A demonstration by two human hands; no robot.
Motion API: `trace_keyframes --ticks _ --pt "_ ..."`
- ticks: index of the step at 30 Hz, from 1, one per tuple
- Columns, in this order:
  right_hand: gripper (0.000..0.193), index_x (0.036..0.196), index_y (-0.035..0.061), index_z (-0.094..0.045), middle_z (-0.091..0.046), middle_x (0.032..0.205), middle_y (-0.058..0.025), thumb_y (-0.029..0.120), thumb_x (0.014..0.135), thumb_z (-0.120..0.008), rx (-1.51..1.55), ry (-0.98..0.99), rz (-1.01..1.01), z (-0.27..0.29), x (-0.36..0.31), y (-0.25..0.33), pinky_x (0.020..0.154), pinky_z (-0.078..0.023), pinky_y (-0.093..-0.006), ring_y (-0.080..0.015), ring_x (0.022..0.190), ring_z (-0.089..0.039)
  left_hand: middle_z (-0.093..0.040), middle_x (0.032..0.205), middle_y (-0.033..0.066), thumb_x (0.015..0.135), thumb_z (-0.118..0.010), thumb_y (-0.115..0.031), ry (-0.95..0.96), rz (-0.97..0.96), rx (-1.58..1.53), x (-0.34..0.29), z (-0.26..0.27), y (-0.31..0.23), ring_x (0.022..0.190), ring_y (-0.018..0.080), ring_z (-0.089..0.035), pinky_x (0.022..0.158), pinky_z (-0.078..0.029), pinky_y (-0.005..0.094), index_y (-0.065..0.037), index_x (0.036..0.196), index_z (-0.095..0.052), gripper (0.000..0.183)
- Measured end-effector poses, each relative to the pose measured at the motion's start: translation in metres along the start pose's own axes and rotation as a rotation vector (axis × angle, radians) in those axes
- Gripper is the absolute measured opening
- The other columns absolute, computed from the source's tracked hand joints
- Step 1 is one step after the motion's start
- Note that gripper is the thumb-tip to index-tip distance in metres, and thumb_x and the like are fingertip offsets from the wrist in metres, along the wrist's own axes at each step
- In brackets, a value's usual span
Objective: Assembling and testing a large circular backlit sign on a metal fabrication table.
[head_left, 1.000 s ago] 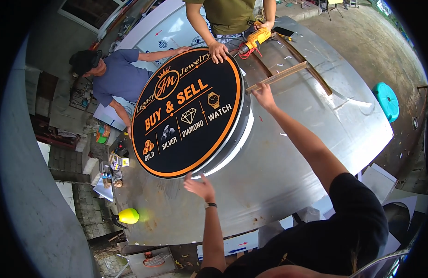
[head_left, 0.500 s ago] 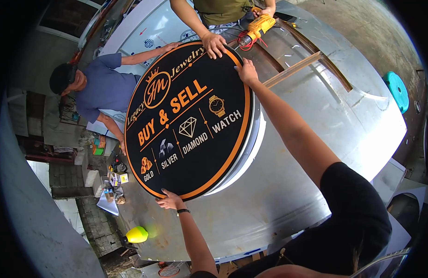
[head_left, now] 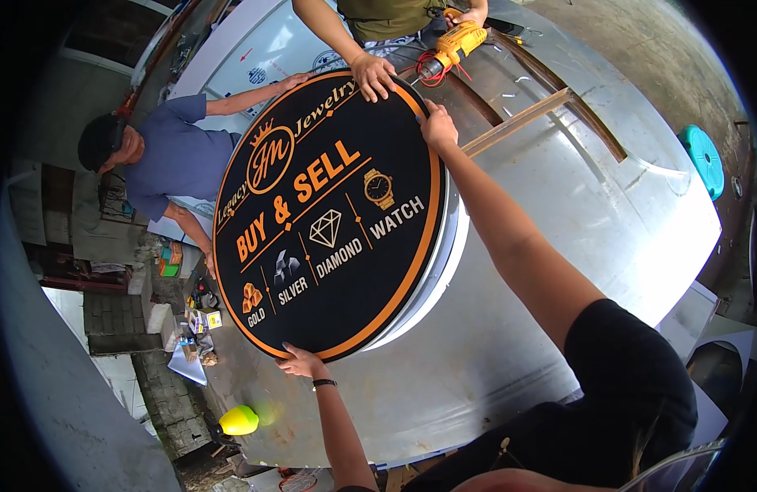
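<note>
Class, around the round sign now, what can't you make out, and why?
In the head view:
Underside of the round sign: hidden by its face.
Left end of the straight brown bar: hidden behind the right forearm.
Head of the co-worker in olive: cut off by the upper edge.
Markings on the small boxes: too small.

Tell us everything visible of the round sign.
The round sign has a smooth, black, orange-bordered face with orange and white lettering and small pictures, and a white side. It is face up over a metal table. The left hand touches its near edge, the right hand its right edge; co-workers' hands its far and left edges.
</note>
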State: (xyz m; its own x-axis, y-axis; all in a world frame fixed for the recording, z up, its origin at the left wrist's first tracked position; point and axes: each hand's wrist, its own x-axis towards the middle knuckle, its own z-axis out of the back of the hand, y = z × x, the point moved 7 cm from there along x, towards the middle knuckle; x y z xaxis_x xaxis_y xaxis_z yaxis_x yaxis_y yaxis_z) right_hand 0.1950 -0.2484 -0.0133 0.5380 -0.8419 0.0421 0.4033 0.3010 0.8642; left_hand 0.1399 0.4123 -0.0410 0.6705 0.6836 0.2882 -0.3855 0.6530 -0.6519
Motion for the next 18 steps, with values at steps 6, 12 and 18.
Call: trace_keyframes --ticks 6,12,18 --pt "0.051 0.132 0.0238 -0.044 -0.047 0.131 -0.0020 0.028 0.085 -0.061 -0.021 0.010 -0.025 -0.001 0.005 -0.004 0.093 -0.045 -0.0414 -0.0277 0.116 -0.050 -0.034 0.128 0.0289 0.089 -0.041 -0.057 0.018 0.008 0.035 0.003 -0.003 0.002 0.117 0.0437 -0.039 0.095 -0.038 0.0507 0.003 0.136 -0.023 0.078" --pt "0.050 0.133 0.0241 -0.044 -0.048 0.131 -0.0027 0.030 0.085 -0.060 -0.035 0.024 -0.025 -0.006 0.005 -0.005 0.094 -0.045 -0.0418 -0.0281 0.116 -0.050 -0.030 0.133 0.0279 0.090 -0.040 -0.054 0.040 -0.047 -0.039 0.006 -0.004 0.003 0.120 0.0420 -0.038 0.097 -0.039 0.0482 0.002 0.139 -0.019 0.078" --pt "0.050 0.133 0.0242 -0.044 -0.048 0.132 -0.0036 0.030 0.086 -0.059 -0.039 0.024 -0.033 -0.003 0.007 -0.007 0.094 -0.044 -0.0425 -0.0284 0.116 -0.051 -0.026 0.137 0.0264 0.090 -0.039 -0.055 0.071 -0.063 -0.018 -0.002 -0.006 -0.007 0.119 0.0430 -0.040 0.095 -0.042 0.0483 -0.001 0.141 -0.016 0.078"
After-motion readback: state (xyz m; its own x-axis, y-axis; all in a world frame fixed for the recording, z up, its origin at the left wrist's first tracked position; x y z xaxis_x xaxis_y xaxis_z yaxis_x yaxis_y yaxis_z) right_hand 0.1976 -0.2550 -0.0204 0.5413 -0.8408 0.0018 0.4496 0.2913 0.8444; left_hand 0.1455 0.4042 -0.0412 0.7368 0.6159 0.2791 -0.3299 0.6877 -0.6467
